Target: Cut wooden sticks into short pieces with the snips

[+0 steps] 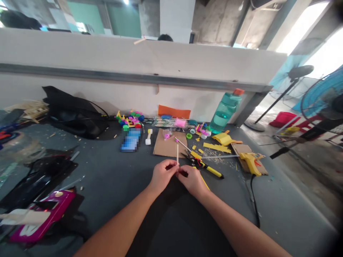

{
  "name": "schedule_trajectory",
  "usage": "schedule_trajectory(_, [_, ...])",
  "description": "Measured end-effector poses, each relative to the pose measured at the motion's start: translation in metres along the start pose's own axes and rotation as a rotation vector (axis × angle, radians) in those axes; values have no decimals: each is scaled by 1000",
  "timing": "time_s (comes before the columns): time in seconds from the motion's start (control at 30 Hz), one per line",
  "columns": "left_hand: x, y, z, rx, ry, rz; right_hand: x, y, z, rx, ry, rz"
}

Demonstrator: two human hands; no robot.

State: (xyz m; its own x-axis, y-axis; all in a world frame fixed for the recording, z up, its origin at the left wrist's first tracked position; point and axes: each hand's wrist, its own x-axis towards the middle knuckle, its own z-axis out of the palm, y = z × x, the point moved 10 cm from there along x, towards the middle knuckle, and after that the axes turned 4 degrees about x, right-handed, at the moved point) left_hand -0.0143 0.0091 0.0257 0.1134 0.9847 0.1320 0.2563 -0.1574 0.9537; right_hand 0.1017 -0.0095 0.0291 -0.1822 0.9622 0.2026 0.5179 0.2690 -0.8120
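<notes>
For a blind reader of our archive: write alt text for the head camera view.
Two bare hands, left hand and right hand, meet over a dark grey table, pinching a thin upright wooden stick. Beyond them lie yellow-handled pliers, a yellow glue gun, a cardboard piece and a teal water bottle.

text: none legible; pink card (40, 221): white marks too blurred to read; blue packet (131, 140): pixelated, unreadable; bottle (223, 112): no label readable
</notes>
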Motion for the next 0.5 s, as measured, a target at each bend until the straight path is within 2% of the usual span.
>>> schedule_trajectory(0.1, [5, -18, -6, -203, 44, -149, 0, 14, 6, 247, -25, 141])
schedule_trajectory(0.27, [7, -27, -6, -406, 70, -208, -1, 25, 16, 512, -63, 269])
schedule_trajectory(0.37, [6, -28, -4, -418, 56, -226, -1, 28, 19, 562, -65, 319])
schedule_trajectory(0.5, [5, -22, -4, -361, 48, -212, -2, 31, 19, 497, -55, 365])
